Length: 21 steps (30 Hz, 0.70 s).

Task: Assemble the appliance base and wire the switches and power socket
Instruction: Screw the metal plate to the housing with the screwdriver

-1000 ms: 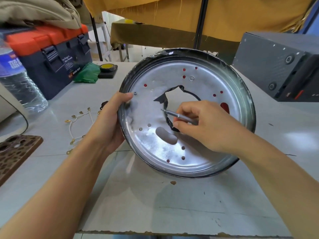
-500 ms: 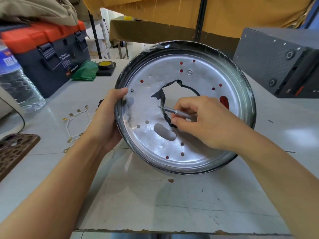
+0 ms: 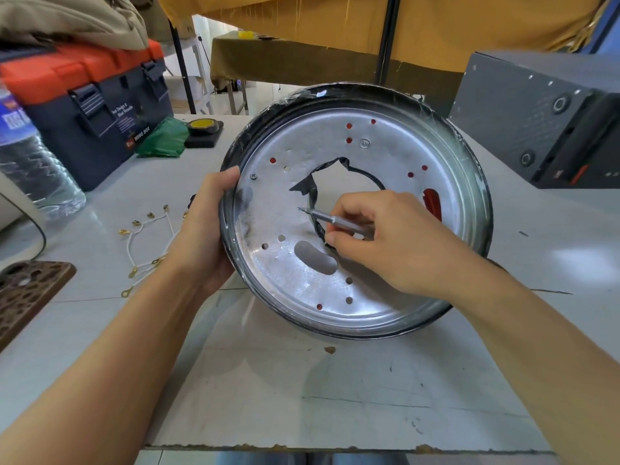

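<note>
Base pan [image 3: 355,297] stands on edge on the counter [image 3: 302,397], tilted with its silver inner face toward the camera, lower rim apparently on the slab at 6 o'clock.

Left hand [image 3: 204,236] grips the rim at 9 o'clock, thumb hooked over the lip, fingers behind. Grip closed on the pan, same hold as a second ago.

Right hand [image 3: 385,239] pinches a slim screwdriver [image 3: 335,222] between thumb and forefingers, other fingers curled. Grip closed on the tool.

What changes over the last second: the right hand slides slightly toward 9 o'clock and the tip now sits clear of the torn black liner [image 3: 312,189] around the centre opening, hovering over bare metal just left of it. The pan also tips a little more upright and closer to the head. No contact with any fastener visible.

One screw [image 3: 254,176] sits seated at 10 o'clock near the left thumb; the tip points roughly that way but is well apart from it. Another screw head [image 3: 364,143] at 12 o'clock. Most remaining holes are open, red showing through several.

Judgement: repositioning between fasteners, likely heading to the 10 o'clock screw. Base assembly early. White leads with gold ring terminals [image 3: 147,250] lie loose on the counter at 9 o'clock of the pan, so wiring not started.
</note>
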Motion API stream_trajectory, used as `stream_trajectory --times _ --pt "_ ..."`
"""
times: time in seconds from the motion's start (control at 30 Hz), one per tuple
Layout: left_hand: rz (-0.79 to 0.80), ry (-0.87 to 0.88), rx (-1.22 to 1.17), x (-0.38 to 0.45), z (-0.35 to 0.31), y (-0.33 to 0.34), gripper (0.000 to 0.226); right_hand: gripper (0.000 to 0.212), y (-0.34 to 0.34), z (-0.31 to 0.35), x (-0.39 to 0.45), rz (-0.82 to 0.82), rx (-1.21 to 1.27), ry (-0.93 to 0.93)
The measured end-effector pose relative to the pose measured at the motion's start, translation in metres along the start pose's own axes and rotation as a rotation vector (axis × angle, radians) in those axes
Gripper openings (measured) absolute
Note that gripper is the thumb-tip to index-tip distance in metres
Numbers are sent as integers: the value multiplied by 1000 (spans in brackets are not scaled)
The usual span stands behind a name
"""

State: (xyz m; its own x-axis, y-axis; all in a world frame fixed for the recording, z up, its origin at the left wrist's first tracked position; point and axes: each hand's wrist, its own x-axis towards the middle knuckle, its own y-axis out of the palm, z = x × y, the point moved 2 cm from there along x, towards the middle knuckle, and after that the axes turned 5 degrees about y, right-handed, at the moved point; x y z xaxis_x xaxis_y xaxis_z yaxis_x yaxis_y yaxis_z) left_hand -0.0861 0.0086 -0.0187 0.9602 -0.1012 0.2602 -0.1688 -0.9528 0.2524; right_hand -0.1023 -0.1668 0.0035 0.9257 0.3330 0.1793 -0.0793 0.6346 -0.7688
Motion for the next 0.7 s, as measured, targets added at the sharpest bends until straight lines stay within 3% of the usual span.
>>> stream_trajectory --times 0.4,0.7 --pt "-3 -7 -3 2 5 -5 69 11 0 0 2 4 12 0" --pt "-84 -48 -36 6 11 -17 50 10 1 1 2 7 15 -3"
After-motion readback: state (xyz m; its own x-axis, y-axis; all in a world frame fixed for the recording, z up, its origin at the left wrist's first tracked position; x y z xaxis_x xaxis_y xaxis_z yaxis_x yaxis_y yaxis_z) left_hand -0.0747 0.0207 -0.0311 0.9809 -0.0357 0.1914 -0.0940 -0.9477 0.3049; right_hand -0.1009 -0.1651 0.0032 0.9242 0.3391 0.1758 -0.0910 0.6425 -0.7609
